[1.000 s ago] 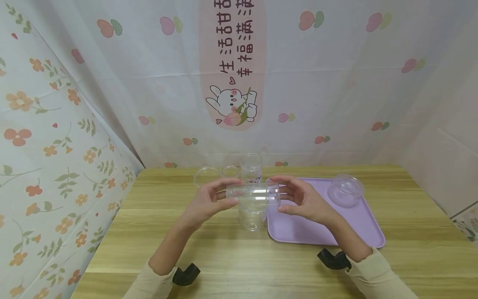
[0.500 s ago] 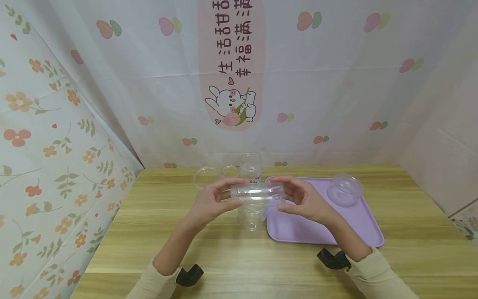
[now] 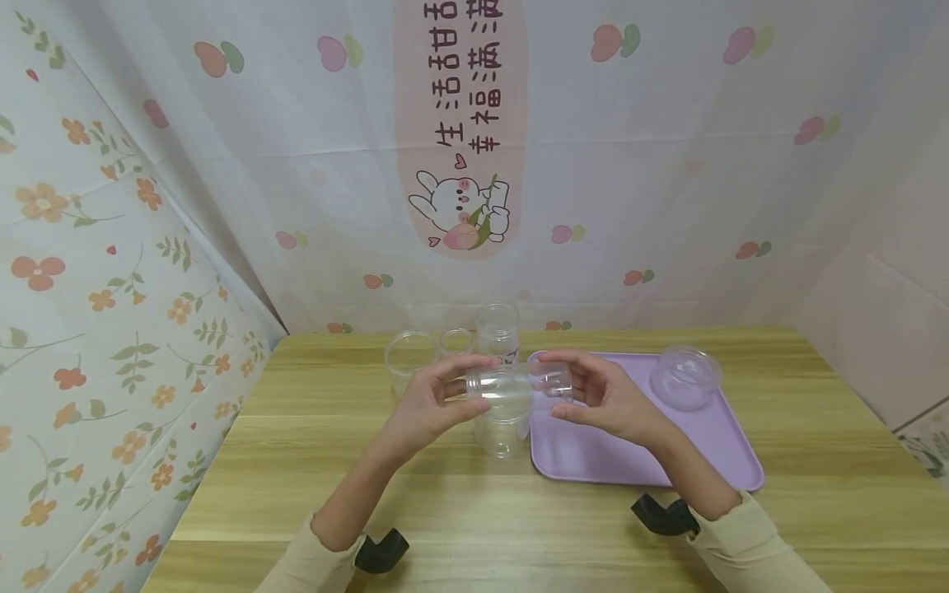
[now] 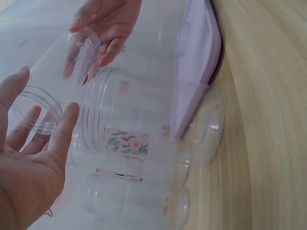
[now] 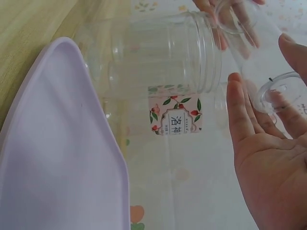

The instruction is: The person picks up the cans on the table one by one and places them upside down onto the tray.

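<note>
A clear plastic jar (image 3: 507, 385) lies sideways in the air between my two hands in the head view. My left hand (image 3: 426, 403) grips its threaded mouth end, thumb below and fingers above. At the base end, the thumb and fingers of my right hand (image 3: 611, 403) hold it from the other side. The left wrist view shows the open threaded rim between the left fingers (image 4: 66, 125). Behind and below the held jar, a larger clear jar (image 3: 500, 441) stands upright on the table, partly covered by it.
A lilac tray (image 3: 593, 461) lies at the right, with a squat clear jar (image 3: 685, 383) at its far right corner. Several clear jars stand at the back, one a tall jar (image 3: 498, 325) with a printed label. A patterned curtain (image 3: 630, 206) hangs behind the wooden table (image 3: 460, 527).
The held jar has shifted a little to the right, deeper into the right hand. My left hand has moved right with it, while the right hand stays nearly in place.
</note>
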The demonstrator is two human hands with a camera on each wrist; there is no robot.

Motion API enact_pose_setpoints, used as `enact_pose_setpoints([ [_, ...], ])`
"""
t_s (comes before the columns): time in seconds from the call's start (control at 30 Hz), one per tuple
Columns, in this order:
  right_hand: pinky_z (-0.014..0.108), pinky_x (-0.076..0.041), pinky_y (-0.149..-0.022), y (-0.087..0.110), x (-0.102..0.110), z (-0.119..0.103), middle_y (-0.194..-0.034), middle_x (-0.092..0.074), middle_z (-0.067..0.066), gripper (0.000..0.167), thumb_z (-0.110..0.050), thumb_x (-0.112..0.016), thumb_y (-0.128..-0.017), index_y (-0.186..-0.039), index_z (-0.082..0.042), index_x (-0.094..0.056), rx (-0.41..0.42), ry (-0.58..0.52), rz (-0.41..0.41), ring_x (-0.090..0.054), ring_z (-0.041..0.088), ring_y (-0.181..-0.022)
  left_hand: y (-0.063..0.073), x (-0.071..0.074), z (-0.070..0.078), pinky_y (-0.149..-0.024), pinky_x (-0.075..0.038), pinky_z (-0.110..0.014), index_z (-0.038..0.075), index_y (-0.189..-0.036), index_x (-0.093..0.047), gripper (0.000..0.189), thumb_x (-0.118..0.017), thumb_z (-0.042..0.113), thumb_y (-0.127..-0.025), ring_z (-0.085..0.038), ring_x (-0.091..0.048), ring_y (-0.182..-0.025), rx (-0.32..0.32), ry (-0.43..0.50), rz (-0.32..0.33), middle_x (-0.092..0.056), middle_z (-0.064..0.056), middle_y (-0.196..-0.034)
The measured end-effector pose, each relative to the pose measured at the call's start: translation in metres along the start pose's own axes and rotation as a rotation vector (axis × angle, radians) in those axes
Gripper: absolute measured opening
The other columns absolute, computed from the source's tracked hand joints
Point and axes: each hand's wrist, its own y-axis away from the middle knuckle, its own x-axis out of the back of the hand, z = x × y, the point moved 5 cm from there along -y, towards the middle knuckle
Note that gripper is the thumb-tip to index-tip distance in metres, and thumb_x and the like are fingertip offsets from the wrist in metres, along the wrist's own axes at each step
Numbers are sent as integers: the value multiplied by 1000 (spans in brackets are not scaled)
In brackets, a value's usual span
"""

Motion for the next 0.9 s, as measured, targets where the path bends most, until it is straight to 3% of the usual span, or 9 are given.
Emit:
enact_pose_setpoints([
  [0.2, 36, -58, -86, 1, 1, 0, -143, -47, 27, 65, 10, -74, -88, -146, 8, -44, -37, -23, 8, -57, 36, -120, -1, 0, 1, -89, -57, -43, 0, -135, -61, 49, -75, -6, -89, -41, -60, -119, -15, -36, 5, -57, -19, -139],
  [0.4, 34, -59, -84, 3, 4, 1, -146, -46, 25, 65, 11, -73, -88, -146, 10, -43, -45, -10, 20, -56, 37, -120, -1, 0, 1, -99, -51, -45, 1, -137, -58, 53, -76, -6, -88, -35, -58, -125, -62, -61, -15, -58, -16, -140],
  [0.57, 37, -58, -87, 7, 8, -1, -146, -44, 29, 63, 13, -70, -89, -147, 5, -46, -24, -51, 15, -59, 33, -122, -3, 1, 2, -108, -43, -40, 6, -139, -57, 62, -82, -4, -83, -25, -53, -131, -75, -172, -7, -59, -10, -140],
  [0.77, 36, -58, -85, 10, 13, -1, -144, -46, 31, 65, 16, -70, -88, -145, 14, -39, -28, -80, 30, -63, 30, -117, -4, 0, 1, -116, -32, -39, 7, -142, -55, 72, -87, -3, -78, -21, -46, -138, -108, -279, -13, -57, -8, -142],
  [0.9, 36, -58, -85, 12, 15, -1, -144, -49, 26, 66, 16, -70, -88, -145, 15, -38, -34, -78, 29, -62, 30, -119, -6, 0, -1, -116, -32, -40, 8, -143, -55, 74, -89, 6, -78, -19, -44, -138, -95, -367, -11, -56, -7, -143],
])
